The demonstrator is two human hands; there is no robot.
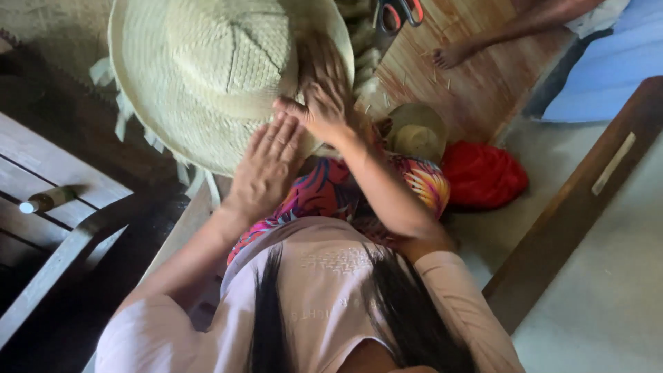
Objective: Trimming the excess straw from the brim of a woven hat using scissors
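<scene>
Our two hands press on a wide woven straw hat (207,76) resting over our lap.

Our left hand (268,169) lies flat, fingers spread, on the brim's near edge; our right hand (324,110) rests open on the brim just beyond. Nearby on the floor: red cloth bundle (483,176), smaller straw hat (418,131), orange-handled scissors (397,14).

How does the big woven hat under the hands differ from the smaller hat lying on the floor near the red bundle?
The large woven hat is pale cream and fills much of the view; the small hat is duller, olive-tan and far smaller. The large one has loose strip ends sticking out around its brim; the small one's edge looks smooth. The left hand and right hand rest on the large hat; nothing touches the small one, beside the red bundle. Both are round and brimmed.
</scene>
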